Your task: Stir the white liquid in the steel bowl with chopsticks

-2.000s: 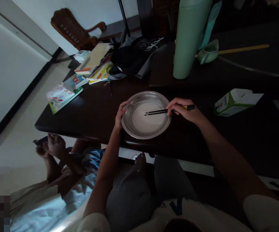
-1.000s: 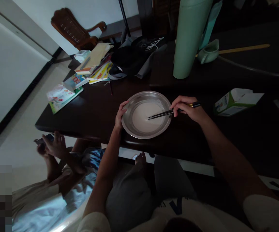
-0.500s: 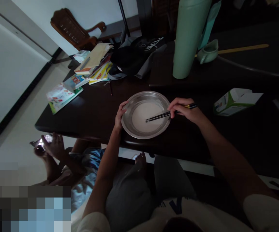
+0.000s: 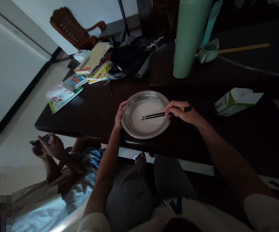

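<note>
A round metal bowl [image 4: 127,121] stands near the front edge of the dark table, with a pale, milky liquid [image 4: 145,124] in it. Its left rim is gripped by my left hand [image 4: 120,115], fingers on the outside and at the edge. My right hand [image 4: 181,111] is closed around a pair of dark chopsticks [image 4: 155,115] with gold bands near their upper ends. The chopstick tips reach into the liquid near the middle of the bowl, slightly apart from each other.
An opened white-and-green carton [image 4: 237,101] lies to the right. A tall green flask [image 4: 190,42] and a small green pitcher [image 4: 209,51] stand behind. Books [image 4: 77,80] and a black bag [image 4: 132,59] lie back left. Another person's hands [image 4: 51,146] hold a phone at left.
My right hand and the chopsticks have moved a little to the left, bringing the tips further left and slightly up in the liquid. My left hand and the bowl stay in place.
</note>
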### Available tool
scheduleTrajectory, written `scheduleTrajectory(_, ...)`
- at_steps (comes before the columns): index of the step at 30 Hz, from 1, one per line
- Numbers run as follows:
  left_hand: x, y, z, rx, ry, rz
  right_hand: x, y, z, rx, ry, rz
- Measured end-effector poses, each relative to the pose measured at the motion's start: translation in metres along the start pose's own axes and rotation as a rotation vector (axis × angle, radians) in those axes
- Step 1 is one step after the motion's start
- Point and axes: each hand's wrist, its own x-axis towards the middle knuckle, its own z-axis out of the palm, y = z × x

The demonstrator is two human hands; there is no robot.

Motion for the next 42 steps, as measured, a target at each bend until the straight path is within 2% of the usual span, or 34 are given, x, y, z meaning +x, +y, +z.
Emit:
scheduleTrajectory(3,0.0006,-0.0011,-0.001,0.009,-0.009,-0.004,0.0009,-0.0007,-0.0004,-0.044,0.031,-0.013)
scheduleTrajectory(7,0.0008,-0.0021,-0.0015,0.022,0.006,0.014,0.0004,-0.0004,-0.0065,0.04,0.134,-0.003)
scheduleTrajectory(13,-0.0001,-0.0004,-0.0015,-0.007,-0.002,-0.011,0.0006,0.0004,0.0011,0.019,0.004,-0.012)
scheduleTrajectory(16,0.0,0.0005,-0.001,-0.02,0.009,-0.016,0.0009,-0.0007,-0.0003,-0.016,0.048,-0.029)
scheduleTrajectory(20,-0.0001,-0.0009,-0.0013,0.0,-0.01,0.008,-0.0002,-0.0012,-0.006,0.068,0.13,-0.009)
scheduleTrajectory(26,-0.0011,-0.0018,-0.0017,0.0,-0.001,-0.001,0.0003,0.0006,0.0024,0.035,-0.003,0.005)
scheduleTrajectory(32,0.0001,-0.0006,-0.0014,-0.002,-0.006,0.013,0.0006,-0.0001,-0.0049,0.067,0.129,-0.031)
scheduleTrajectory(35,-0.0001,-0.0022,-0.0023,-0.007,-0.01,0.015,0.0003,-0.0004,-0.004,0.118,0.086,-0.014)
scheduleTrajectory(38,0.0,-0.0035,-0.0032,-0.006,-0.02,0.023,0.0007,-0.0003,0.0013,0.059,0.013,-0.002)
scheduleTrajectory(42,0.0007,-0.0036,-0.0038,0.009,-0.005,0.015,0.0012,0.0004,0.0005,-0.03,0.054,-0.03)
